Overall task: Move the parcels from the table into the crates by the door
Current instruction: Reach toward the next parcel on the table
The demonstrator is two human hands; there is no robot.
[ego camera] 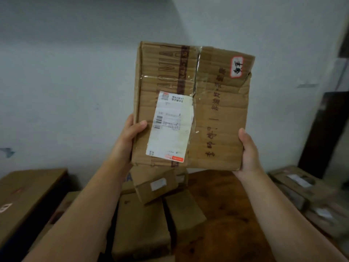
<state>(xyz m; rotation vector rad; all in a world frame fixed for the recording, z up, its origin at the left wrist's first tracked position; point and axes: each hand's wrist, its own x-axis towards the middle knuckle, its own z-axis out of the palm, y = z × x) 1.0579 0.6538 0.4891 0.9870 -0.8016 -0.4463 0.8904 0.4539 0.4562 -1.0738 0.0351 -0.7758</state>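
The raised parcel (217,114) is matt brown corrugated cardboard, creased and rough, with glossy clear tape (197,72) wrinkled along its seam. Its shipping label (170,127) is white paper (scuffed, slightly yellowed). The table (226,214) is dark wood, grain visible, with a faint sheen. The wall (75,72) is matt paint.

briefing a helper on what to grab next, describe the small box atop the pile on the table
On the wooden table, below the big box held up, is a pile. The small box lies on top, tilted, white label up, unlike the two long plain boxes under it.
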